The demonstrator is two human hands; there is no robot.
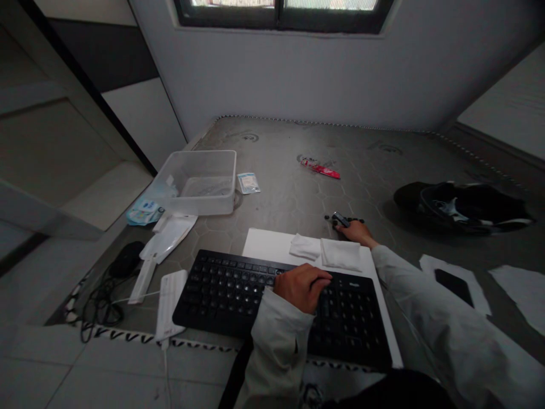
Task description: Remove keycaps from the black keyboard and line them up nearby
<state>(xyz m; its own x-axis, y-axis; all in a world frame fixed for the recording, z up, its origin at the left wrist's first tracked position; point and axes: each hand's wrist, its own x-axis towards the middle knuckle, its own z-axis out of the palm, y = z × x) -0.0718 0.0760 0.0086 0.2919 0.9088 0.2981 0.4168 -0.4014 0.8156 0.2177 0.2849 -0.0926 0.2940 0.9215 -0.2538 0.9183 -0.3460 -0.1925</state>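
Observation:
A black keyboard [230, 289] lies on a white board [266, 241] in front of me. My left hand [302, 287] is over the keyboard's middle, thumb and fingers pinched together. Whatever the pinch may hold is too small or hidden to make out. My right hand [355, 232] reaches past the board to the grey mat, its fingers closed on a small dark object with a shiny silver part [339, 218]. Several small black pieces like keycaps [327, 217] lie around those fingers. Two folded white cloths [340, 254] rest on the board behind the keyboard.
A clear plastic bin [204, 205] stands at the left, beside a small packet [249, 183]. Farther back lies a red wrapper [321, 168]. A black bag [464, 207] and a dark phone-like slab [453, 286] are right. A mouse [126, 259] and power strip [170, 304] are left.

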